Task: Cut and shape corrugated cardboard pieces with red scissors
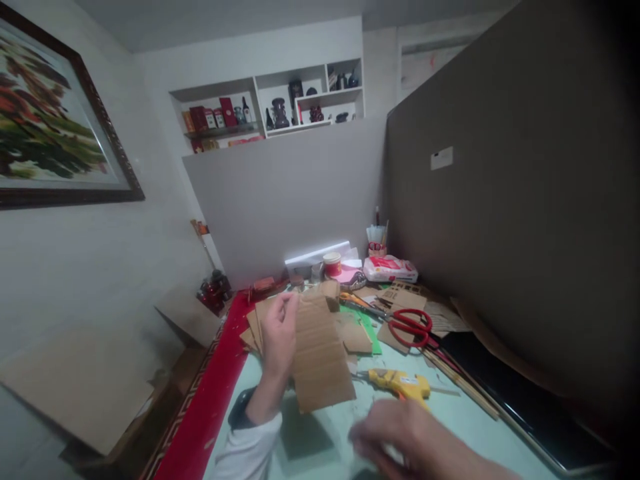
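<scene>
My left hand [280,330] is closed in a pinch at the upper left edge of a brown corrugated cardboard piece [323,360]. The cardboard is tilted above the pale green tabletop [300,460] and casts a shadow there. My right hand [400,430] is low in front, smeared by motion; its fingers curl downward, and what they hold, if anything, does not show. Just beyond it lies a yellow glue gun [400,383], nozzle pointing left toward the cardboard.
Red-handled scissors [410,327] lie right of centre among cardboard scraps [405,297]. Wooden sticks [465,385] and a black glossy panel [520,400] run along the right side. Behind stand a paper cup [332,264] and a white-and-red packet [390,269]. Grey boards [295,200] wall the table.
</scene>
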Tool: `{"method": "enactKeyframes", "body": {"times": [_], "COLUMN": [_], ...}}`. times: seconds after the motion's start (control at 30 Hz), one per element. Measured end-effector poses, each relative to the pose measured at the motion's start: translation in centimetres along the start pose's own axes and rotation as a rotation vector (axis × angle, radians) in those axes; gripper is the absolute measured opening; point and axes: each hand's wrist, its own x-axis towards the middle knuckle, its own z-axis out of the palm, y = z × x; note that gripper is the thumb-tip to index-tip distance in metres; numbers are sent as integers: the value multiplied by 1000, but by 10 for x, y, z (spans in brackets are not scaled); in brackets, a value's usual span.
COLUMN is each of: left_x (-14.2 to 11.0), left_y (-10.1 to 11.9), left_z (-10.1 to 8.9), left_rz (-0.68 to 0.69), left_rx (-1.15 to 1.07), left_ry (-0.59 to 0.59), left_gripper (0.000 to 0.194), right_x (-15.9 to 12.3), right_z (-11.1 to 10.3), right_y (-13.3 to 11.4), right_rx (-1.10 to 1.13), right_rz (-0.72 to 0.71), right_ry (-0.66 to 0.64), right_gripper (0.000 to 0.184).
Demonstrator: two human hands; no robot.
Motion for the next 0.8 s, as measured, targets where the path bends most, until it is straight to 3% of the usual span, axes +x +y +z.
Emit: {"method": "enactKeyframes", "body": {"times": [0.07,0.13,0.2,0.23,0.37,0.53,0.67,0.8], "left_x": [5,8,9,8,0,-3,1,7], "left_y": [17,30,38,41,46,44,40,33], "left_z": [8,15,21,24,33,37,38,40], "left_rz": [33,59,72,72,8,-70,-38,-68], "left_rx": [-5,-22,-54,-76,-204,-384,-326,-194], "left_ry": [-20,-37,-56,-67,-149,-337,-353,-351], "left_gripper": [22,20,19,18,22,48,56,57], "right_x": [21,40,55,62,84,102,104,104], "right_z": [-30,-52,-62,-64,-61,-58,-52,-46], "right_y": [1,5,11,14,22,30,34,33], "right_rx": [185,327,476,549,793,1011,1082,1018], "right_rz": [145,255,297,292,232,270,296,288], "right_ry": [113,257,382,409,348,420,398,296], "right_gripper": [41,35,24,28,33,33,34,53]}}
